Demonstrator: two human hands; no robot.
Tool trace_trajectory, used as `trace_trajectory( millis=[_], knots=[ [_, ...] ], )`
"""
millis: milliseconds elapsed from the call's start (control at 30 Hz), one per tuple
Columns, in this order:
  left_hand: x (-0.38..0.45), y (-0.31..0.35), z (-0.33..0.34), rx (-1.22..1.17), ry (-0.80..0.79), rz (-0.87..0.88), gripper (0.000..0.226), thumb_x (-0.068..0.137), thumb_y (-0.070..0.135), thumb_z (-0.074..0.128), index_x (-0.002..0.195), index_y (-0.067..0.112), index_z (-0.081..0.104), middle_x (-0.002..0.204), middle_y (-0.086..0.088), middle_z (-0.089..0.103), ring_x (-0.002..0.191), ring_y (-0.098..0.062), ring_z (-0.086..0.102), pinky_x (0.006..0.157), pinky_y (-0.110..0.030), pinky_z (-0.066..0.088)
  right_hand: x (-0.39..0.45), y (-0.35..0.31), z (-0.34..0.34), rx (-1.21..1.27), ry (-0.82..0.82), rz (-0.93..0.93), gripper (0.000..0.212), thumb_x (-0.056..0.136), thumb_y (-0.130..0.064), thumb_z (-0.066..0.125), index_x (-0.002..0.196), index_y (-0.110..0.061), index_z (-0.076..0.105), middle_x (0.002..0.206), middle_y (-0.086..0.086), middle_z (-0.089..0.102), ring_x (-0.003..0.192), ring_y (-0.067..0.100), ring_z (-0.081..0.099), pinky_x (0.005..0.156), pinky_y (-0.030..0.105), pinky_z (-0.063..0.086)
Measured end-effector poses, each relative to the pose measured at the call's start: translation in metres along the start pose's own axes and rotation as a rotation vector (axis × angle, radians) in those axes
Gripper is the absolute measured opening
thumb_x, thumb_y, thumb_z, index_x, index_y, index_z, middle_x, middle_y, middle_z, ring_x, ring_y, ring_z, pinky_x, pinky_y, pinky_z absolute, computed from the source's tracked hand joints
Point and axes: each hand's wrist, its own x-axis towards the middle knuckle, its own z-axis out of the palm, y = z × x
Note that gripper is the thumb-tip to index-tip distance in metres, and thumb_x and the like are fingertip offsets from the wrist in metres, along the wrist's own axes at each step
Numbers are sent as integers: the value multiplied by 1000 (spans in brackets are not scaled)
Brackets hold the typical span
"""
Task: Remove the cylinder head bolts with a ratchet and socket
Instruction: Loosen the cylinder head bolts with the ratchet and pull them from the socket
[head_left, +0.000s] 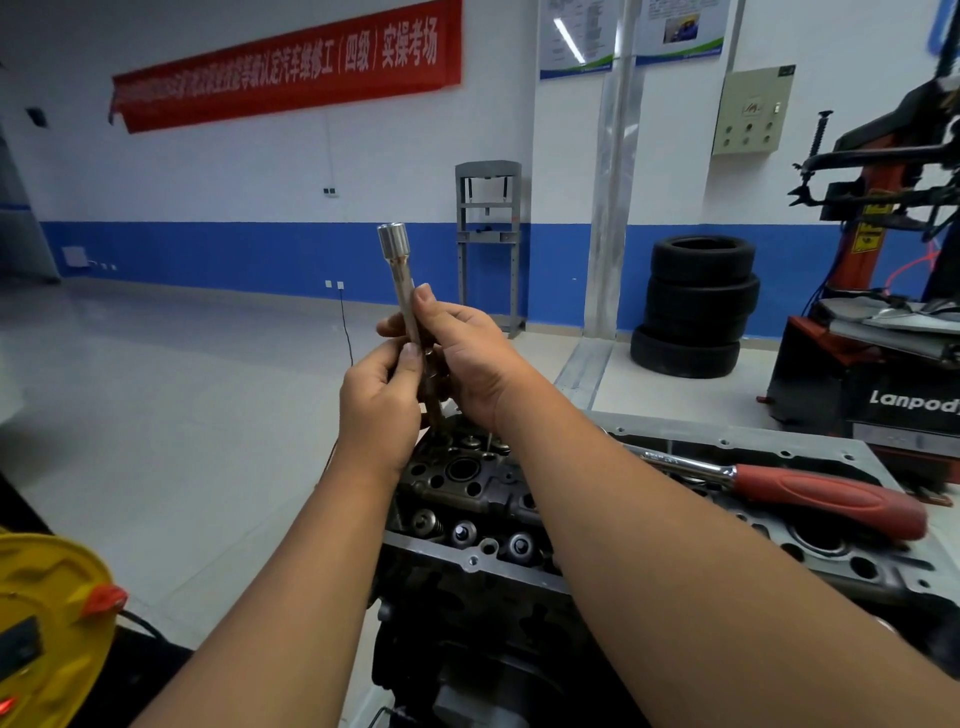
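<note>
I hold a silver extension bar (402, 291) upright above the cylinder head (467, 499), its wider cylindrical end (393, 241) pointing up. My right hand (467, 358) pinches the bar's middle, thumb along the shaft. My left hand (376, 410) grips the bar's lower end. There a dark bolt shank (435, 413) sticks out below my fingers, just over the head. The joint between bar and bolt is hidden by my fingers. The ratchet (810, 496), with a red handle, lies loose across the head's right side, away from both hands.
The engine sits on a stand below me, with valve springs and open bolt holes showing. A yellow cable reel (47, 623) is at the lower left. A tyre stack (696, 306) and a tyre changer (883, 322) stand to the right. A grey press frame (488, 234) stands by the wall.
</note>
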Motion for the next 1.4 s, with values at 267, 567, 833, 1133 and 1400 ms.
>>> trace_trajectory(
  millis=[267, 567, 833, 1133, 1400],
  knots=[
    [1, -2, -4, 101, 90, 81, 19, 95, 46, 73, 94, 27, 72, 91, -3, 75, 89, -33, 76, 71, -58, 64, 0, 1, -3, 21, -42, -19, 22, 99, -36, 68, 97, -14, 68, 109, 6, 76, 89, 21, 73, 74, 42, 63],
    [1, -2, -4, 75, 57, 64, 12, 101, 32, 62, 96, 32, 73, 94, 3, 77, 94, -28, 76, 76, -58, 64, 2, -2, -4, 15, -26, 3, 38, 103, -47, 58, 104, -12, 74, 102, 0, 78, 84, 14, 75, 66, 37, 63],
    [1, -3, -2, 69, -29, 59, 13, 104, 35, 62, 101, 31, 74, 96, -1, 79, 94, -22, 78, 82, -54, 65, 0, -3, -9, -3, -72, -35, 26, 104, -32, 59, 103, -11, 74, 106, -1, 75, 76, 11, 71, 65, 36, 60],
    [-2, 0, -1, 87, 23, 91, 19, 104, 23, 58, 97, 33, 72, 96, -4, 78, 92, -26, 77, 78, -56, 65, -2, -6, -7, 59, -113, -38, 31, 107, -36, 52, 108, -12, 72, 109, 5, 75, 87, 16, 72, 63, 32, 58],
    [0, -2, -1, 76, 6, 101, 10, 100, 30, 70, 104, 39, 72, 97, 7, 78, 94, -18, 77, 83, -54, 64, 0, -3, -5, 39, -17, -54, 21, 99, -31, 68, 104, -12, 63, 100, 12, 77, 87, 24, 73, 77, 54, 64]
  ],
)
